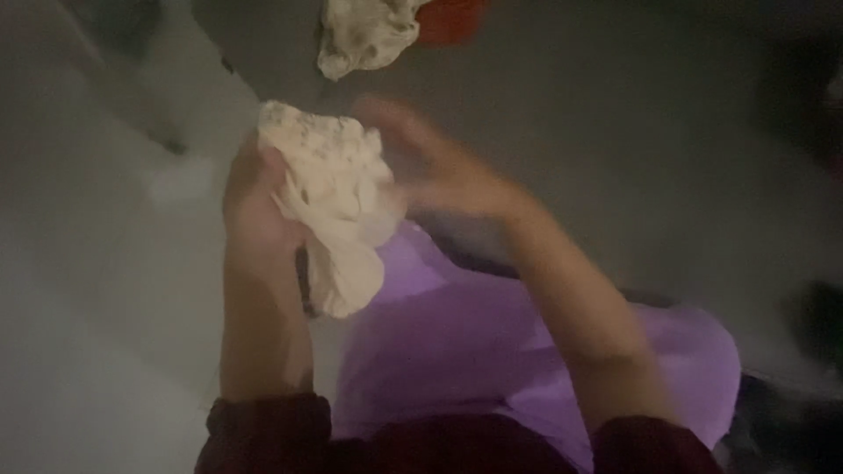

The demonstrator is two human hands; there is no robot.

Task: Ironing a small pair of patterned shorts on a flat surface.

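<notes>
Head view | cream cloth (329,189) crumpled, speckled | left hand (255,206) clutching it

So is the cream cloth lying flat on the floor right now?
No, the cream cloth is bunched up in the left hand, raised above the floor, with the right hand at its edge.

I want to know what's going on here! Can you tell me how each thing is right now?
Left hand: closed on the cream cloth.
Right hand: blurred, fingers spread against the cloth.
Cream cloth: bunched up, held above the floor.
Second pale cloth: crumpled on the grey floor.
Orange cloth: lying beside it, partly cut off.
Purple fabric: spread below the arms.
</notes>
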